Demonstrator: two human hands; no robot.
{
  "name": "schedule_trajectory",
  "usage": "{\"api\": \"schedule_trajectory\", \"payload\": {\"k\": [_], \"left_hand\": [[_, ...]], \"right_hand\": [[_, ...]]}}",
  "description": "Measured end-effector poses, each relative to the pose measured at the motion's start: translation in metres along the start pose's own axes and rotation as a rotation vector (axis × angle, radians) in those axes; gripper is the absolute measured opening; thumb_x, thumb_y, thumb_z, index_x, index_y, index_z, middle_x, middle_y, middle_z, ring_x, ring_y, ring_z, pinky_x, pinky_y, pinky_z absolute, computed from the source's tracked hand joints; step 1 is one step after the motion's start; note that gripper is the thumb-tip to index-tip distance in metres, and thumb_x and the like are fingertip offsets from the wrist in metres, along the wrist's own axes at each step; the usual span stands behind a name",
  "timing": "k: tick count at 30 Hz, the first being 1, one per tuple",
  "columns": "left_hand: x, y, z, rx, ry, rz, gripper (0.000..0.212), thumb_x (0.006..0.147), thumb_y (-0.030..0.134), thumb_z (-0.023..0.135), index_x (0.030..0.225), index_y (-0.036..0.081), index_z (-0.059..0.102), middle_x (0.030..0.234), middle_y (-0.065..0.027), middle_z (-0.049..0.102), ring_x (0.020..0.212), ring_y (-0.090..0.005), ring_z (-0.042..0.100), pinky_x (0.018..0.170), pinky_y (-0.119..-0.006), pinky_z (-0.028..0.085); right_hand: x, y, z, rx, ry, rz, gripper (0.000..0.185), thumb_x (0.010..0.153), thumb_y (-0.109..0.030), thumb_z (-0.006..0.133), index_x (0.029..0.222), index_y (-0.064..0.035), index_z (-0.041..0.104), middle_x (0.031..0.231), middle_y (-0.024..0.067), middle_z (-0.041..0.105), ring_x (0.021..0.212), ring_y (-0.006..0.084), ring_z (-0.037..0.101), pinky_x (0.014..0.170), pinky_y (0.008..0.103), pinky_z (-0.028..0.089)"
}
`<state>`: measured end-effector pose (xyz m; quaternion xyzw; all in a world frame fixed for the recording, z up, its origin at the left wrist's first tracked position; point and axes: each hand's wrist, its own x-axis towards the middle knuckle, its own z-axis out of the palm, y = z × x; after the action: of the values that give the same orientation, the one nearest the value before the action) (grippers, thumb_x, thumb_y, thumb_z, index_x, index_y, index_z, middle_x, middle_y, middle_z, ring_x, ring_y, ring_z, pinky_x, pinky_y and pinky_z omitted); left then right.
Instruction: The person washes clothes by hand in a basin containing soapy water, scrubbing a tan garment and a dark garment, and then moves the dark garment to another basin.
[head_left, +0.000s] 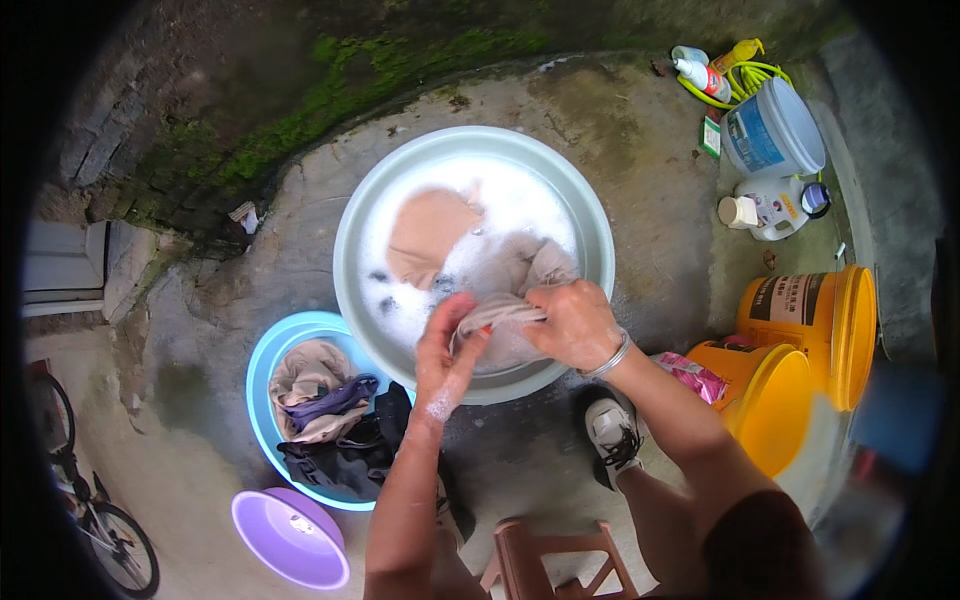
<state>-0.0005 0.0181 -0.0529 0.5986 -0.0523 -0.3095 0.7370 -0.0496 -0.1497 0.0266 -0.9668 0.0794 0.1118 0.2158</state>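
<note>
A large pale green basin (474, 139) full of white suds stands on the ground before me. Over its near side, my left hand (446, 345) and my right hand (574, 322) grip a wet greyish-beige garment (517, 262) by its gathered edge. The rest of that garment trails into the foam. My left thumb and fingers pinch the edge, while my right fist, below which a silver bangle (611, 356) circles the wrist, clasps the other end. Farther left in the suds floats a tan cloth (427, 232). Foam clings to my left wrist.
Left of the basin, a blue tub (259, 405) holds beige, purple and black clothes. A purple bowl (300, 555) lies tilted nearby. On the right stand yellow buckets (806, 315), a white bucket (772, 131) and a detergent jug (776, 210). A brown stool (555, 547) is below me.
</note>
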Motion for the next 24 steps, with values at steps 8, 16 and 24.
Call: {"api": "schedule_trajectory", "payload": {"k": [8, 16, 24], "left_hand": [[-0.001, -0.006, -0.039, -0.07, 0.004, -0.056, 0.026, 0.075, 0.004, 0.055, 0.101, 0.0, 0.052, 0.093, -0.0098, 0.058, 0.085, -0.0213, 0.055, 0.077, -0.031, 0.045], [0.013, -0.017, -0.017, -0.82, 0.075, -0.478, 0.033, 0.086, 0.033, 0.05, 0.097, 0.002, 0.052, 0.086, -0.0066, 0.058, 0.076, -0.0156, 0.058, 0.065, -0.029, 0.049], [-0.007, -0.025, -0.001, -0.666, 0.395, -0.348, 0.028, 0.084, 0.025, 0.054, 0.097, 0.001, 0.05, 0.101, -0.0084, 0.052, 0.084, -0.017, 0.055, 0.068, -0.03, 0.048]], "right_hand": [[0.017, 0.049, -0.014, 0.488, 0.175, -0.109, 0.024, 0.058, -0.015, 0.073, 0.063, -0.0033, 0.052, 0.091, 0.0112, 0.054, 0.1, 0.0227, 0.047, 0.085, 0.0346, 0.036], [0.012, -0.031, 0.079, 0.892, 0.417, -0.386, 0.013, 0.074, -0.018, 0.063, 0.069, -0.0074, 0.057, 0.09, 0.0071, 0.059, 0.08, 0.0161, 0.056, 0.074, 0.031, 0.044], [0.032, -0.065, 0.08, 0.272, 0.418, -0.169, 0.021, 0.073, -0.022, 0.06, 0.058, -0.0089, 0.053, 0.05, 0.0046, 0.046, 0.048, 0.0202, 0.05, 0.052, 0.03, 0.042]]}}
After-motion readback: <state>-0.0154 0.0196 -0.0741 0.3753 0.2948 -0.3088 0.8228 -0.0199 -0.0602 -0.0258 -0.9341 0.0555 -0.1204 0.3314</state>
